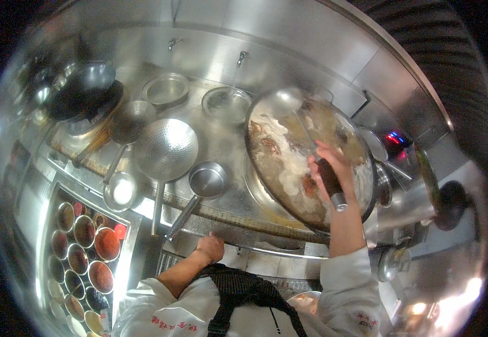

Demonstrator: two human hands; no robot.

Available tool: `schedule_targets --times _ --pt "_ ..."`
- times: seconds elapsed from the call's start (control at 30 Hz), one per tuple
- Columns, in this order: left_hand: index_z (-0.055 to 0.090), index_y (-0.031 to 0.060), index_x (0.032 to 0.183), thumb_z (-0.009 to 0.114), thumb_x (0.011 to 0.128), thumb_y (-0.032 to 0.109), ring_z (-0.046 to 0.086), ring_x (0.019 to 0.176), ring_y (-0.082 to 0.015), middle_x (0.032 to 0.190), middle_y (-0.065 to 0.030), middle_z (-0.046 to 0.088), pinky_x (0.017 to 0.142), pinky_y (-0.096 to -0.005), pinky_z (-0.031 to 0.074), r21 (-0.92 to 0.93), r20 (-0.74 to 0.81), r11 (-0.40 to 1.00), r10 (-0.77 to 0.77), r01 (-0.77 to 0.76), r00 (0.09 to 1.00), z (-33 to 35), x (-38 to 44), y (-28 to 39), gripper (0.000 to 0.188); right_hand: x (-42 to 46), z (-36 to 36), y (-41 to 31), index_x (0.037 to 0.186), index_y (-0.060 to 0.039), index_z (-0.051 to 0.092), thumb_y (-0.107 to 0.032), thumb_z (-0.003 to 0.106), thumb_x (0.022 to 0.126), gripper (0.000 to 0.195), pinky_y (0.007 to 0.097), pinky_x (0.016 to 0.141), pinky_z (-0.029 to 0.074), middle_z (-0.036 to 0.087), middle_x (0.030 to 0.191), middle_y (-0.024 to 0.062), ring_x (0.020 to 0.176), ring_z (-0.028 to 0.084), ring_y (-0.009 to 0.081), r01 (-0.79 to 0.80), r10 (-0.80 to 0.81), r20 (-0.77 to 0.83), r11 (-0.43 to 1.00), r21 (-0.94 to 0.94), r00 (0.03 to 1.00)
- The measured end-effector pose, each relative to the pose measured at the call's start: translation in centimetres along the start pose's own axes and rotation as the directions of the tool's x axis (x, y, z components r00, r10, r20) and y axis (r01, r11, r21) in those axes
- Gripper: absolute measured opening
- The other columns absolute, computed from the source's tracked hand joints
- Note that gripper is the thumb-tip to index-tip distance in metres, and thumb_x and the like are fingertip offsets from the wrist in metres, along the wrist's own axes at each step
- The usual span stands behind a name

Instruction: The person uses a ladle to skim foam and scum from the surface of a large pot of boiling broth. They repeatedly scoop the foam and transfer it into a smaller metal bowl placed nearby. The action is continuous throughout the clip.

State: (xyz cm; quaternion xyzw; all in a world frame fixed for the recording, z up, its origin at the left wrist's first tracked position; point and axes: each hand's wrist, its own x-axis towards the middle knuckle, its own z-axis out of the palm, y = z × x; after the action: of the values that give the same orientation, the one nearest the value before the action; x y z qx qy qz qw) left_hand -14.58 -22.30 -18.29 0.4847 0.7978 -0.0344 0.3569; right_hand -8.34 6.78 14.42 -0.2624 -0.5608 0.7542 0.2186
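Observation:
My right hand (pixel 336 166) grips the dark handle of a long steel ladle (pixel 288 101). The ladle's bowl is over the far side of a large wok (pixel 248 149), and I cannot tell whether it touches the liquid. Pale foam (pixel 288 158) and brownish pieces (pixel 269 145) float on the cloudy liquid inside. My left hand (pixel 211 247) is at the front rail of the range, its fingers curled. Whether it grips the rail is hidden. Nearest to it lies a small steel saucepan (pixel 207 180), its handle reaching over the front edge.
A perforated strainer (pixel 167 147) and a smaller skimmer (pixel 133 120) lie left of the saucepan. Behind are two round basins (pixel 166 90), one under a running tap (pixel 241 58). Seasoning pots (pixel 101 276) fill the left-hand tray. A black wok (pixel 82 94) stands far left.

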Motion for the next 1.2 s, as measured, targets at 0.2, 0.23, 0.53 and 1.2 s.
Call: schedule_targets --times 0.2,0.23,0.53,1.2 --pt "0.066 -0.0002 0.13 0.038 0.103 0.026 0.064 0.123 -0.0444 0.157 -0.0356 0.037 0.102 -0.0498 0.053 -0.109 0.003 0.993 -0.051 0.051 0.999 -1.4 -1.4 0.5 0.047 2.8 0.3 4.0 0.151 0.0049 0.043 -0.017 0.071 0.095 0.066 0.032 0.065 0.054 0.07 0.092 0.0131 0.07 0.066 0.0197 -0.017 0.015 -0.025 0.993 -0.115 1.0" --pt "0.066 -0.0005 0.13 0.037 0.103 0.026 0.064 0.123 -0.0445 0.157 -0.0353 0.037 0.103 -0.0501 0.053 -0.126 -0.006 0.99 -0.059 0.058 0.998 -1.4 -1.5 0.5 0.047 3.1 0.2 4.4 0.152 0.0043 0.041 -0.016 0.07 0.096 0.066 0.0298 0.061 0.052 0.068 0.092 0.013 0.07 0.065 0.0183 -0.02 0.021 0.007 0.998 -0.06 1.0" --pt "0.065 -0.0016 0.129 0.037 0.103 0.027 0.065 0.121 -0.0448 0.158 -0.0342 0.036 0.104 -0.052 0.051 -0.174 -0.009 0.978 -0.116 0.113 0.993 -0.7 -1.9 0.5 0.048 0.7 -0.2 5.3 0.149 -0.0022 0.043 -0.014 0.063 0.102 0.053 0.0249 0.052 0.051 0.063 0.095 0.012 0.068 0.061 0.0134 -0.116 0.101 0.082 0.973 0.198 0.991" --pt "0.062 -0.0074 0.133 0.036 0.104 0.032 0.067 0.117 -0.0432 0.135 -0.0359 0.06 0.103 -0.0503 0.052 -0.095 0.001 0.995 -0.039 0.039 0.999 -2.9 -3.4 1.3 0.055 -5.4 0.1 5.2 0.152 -0.0002 0.042 -0.019 0.059 0.103 0.055 0.0235 0.054 0.048 0.063 0.094 0.0097 0.065 0.059 0.0118 -0.249 0.01 0.378 0.768 0.59 0.926"
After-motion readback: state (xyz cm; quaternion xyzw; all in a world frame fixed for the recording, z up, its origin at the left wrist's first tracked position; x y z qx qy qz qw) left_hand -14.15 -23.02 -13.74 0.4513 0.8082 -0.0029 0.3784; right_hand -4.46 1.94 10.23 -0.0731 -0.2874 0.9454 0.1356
